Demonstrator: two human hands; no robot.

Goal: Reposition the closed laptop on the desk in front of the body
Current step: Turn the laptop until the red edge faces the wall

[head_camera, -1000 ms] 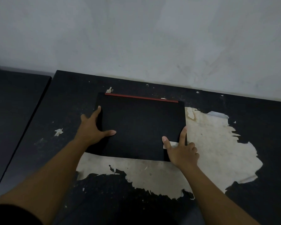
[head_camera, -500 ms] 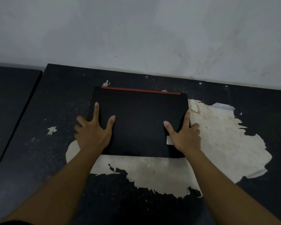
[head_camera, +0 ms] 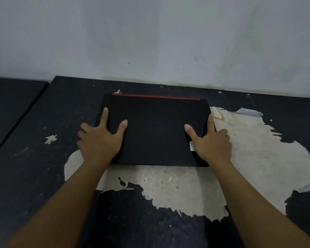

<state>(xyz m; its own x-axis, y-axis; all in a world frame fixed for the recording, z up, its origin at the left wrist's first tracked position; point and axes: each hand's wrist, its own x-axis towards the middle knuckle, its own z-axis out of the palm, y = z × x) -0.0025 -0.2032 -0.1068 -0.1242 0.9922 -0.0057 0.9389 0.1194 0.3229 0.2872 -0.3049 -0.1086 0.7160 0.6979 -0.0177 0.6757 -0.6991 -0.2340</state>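
Note:
A closed black laptop (head_camera: 156,129) with a red strip along its far edge lies flat on the black desk (head_camera: 34,176), squarely ahead of me. My left hand (head_camera: 100,140) grips its left edge, thumb and index finger on the lid, other fingers down the side. My right hand (head_camera: 211,142) grips the right edge the same way, partly covering a small white sticker (head_camera: 191,145) near the front right corner.
The desk's black covering is peeled away in a large pale patch (head_camera: 249,158) under and to the right of the laptop. A grey wall (head_camera: 150,42) rises just behind the laptop. A second dark desk (head_camera: 7,104) adjoins on the left, across a narrow gap.
The laptop was turned from a slight skew to square with the desk edge. Both hands shifted with it, from its front corners to its side edges.

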